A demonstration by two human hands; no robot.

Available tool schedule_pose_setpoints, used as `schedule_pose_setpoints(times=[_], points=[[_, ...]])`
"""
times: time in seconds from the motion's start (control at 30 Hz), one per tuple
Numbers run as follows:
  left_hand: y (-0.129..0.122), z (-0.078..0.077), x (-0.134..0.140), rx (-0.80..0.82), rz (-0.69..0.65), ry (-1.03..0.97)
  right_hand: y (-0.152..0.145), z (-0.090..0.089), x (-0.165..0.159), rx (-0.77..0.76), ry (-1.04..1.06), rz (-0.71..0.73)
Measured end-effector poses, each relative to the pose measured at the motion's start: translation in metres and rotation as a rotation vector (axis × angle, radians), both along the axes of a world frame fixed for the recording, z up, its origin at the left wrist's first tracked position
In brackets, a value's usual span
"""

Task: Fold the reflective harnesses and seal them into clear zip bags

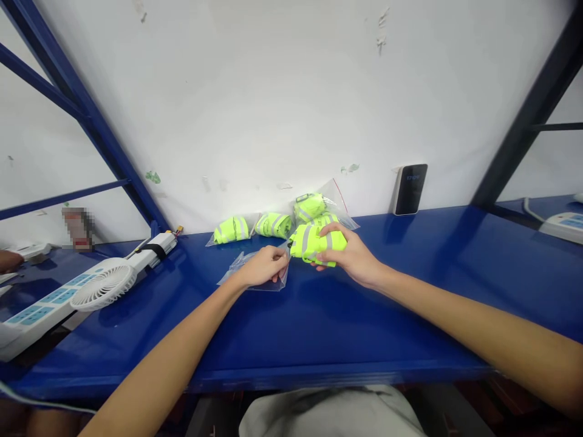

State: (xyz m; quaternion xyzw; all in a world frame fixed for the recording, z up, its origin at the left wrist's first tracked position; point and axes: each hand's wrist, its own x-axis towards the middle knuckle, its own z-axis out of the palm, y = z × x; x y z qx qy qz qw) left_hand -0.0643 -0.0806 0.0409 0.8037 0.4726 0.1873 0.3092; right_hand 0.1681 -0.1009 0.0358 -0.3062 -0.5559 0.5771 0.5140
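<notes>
My right hand (348, 254) is wrapped round a rolled neon-yellow reflective vest (310, 244) with grey stripes, held above the blue table. To its left, my left hand (266, 266) is closed on a clear plastic bag (273, 284), which lies partly on the table beneath the fingers. The vest's left end is close to the bag's edge; whether they touch I cannot tell. Behind them, by the wall, sit more rolled vests: a bagged one (231, 230) at left, another (273, 224) in the middle, and a bagged group (310, 207) partly hidden by the held vest.
On the left lie a long white power strip (50, 303), a small white fan (104, 286) and a battery pack with a black strap (157, 249). A dark-screened device (410, 189) leans near the wall at right. Blue frame posts (98, 130) bound the blue table (328, 328).
</notes>
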Motion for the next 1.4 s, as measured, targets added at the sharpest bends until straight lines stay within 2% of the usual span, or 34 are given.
schedule_pose_setpoints(times=[0.13,0.37,0.53,0.6,0.7,0.83,0.97,1.03,1.17,1.3,1.4], points=[[-0.007,-0.007,0.009,0.229,0.052,0.065,-0.004,-0.002,-0.006,-0.042,0.003,0.033],[-0.006,-0.018,0.026,0.317,-0.056,0.011,-0.003,0.001,-0.006,-0.125,-0.062,0.015],[0.004,-0.025,0.021,0.143,0.163,-0.248,0.016,-0.012,0.003,0.037,-0.264,-0.122],[0.005,-0.025,0.02,0.118,0.158,-0.278,0.02,-0.014,0.006,0.052,-0.323,-0.141],[0.002,-0.021,0.022,0.216,0.152,-0.226,0.017,-0.01,0.008,0.068,-0.345,-0.12],[-0.004,-0.016,0.023,0.44,0.288,-0.172,0.004,-0.003,0.002,0.07,-0.411,0.018],[-0.007,-0.017,0.019,0.535,0.182,-0.114,-0.003,-0.006,-0.007,0.068,-0.465,0.109],[-0.008,-0.019,0.018,0.578,0.138,-0.091,-0.002,-0.01,-0.011,0.051,-0.448,0.098],[-0.012,-0.021,0.023,0.686,0.025,0.004,0.001,-0.012,-0.014,-0.09,-0.325,0.015],[-0.019,-0.019,0.032,0.843,0.087,0.055,0.001,-0.01,-0.014,-0.199,-0.181,-0.039],[-0.018,-0.019,0.032,0.808,0.057,0.06,0.001,-0.011,-0.014,-0.243,-0.118,-0.046]])
